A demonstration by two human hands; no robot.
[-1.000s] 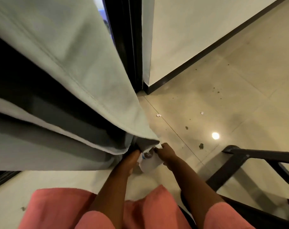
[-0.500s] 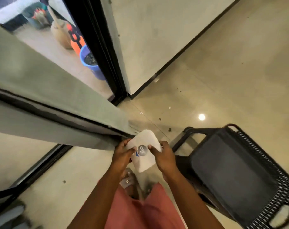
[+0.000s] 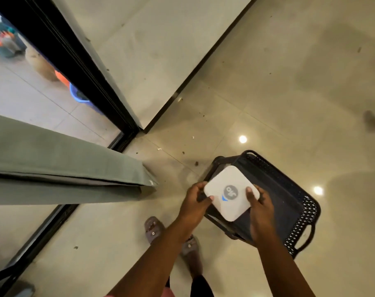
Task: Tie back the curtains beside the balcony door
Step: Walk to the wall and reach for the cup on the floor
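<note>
A grey-green curtain (image 3: 60, 168) hangs in folds at the left, its lower corner free near the floor. I hold a flat white box (image 3: 229, 192) with a round grey logo between both hands, above a black perforated stool. My left hand (image 3: 196, 202) grips its left edge, thumb on top. My right hand (image 3: 258, 209) grips its right edge, thumb on the lid. Neither hand touches the curtain. The black balcony door frame (image 3: 79, 67) runs diagonally across the upper left.
The black perforated plastic stool (image 3: 289, 202) stands on the tiled floor (image 3: 268, 93) under the box. A black floor track (image 3: 39, 234) runs along the lower left. Beyond the door sit a blue bucket (image 3: 79, 96) and other containers. My sandalled feet (image 3: 154, 229) stand below.
I have risen from beside the curtain hem, lifting the white box and carrying it rightward over the stool. The curtain has dropped away from my hands and hangs free.
</note>
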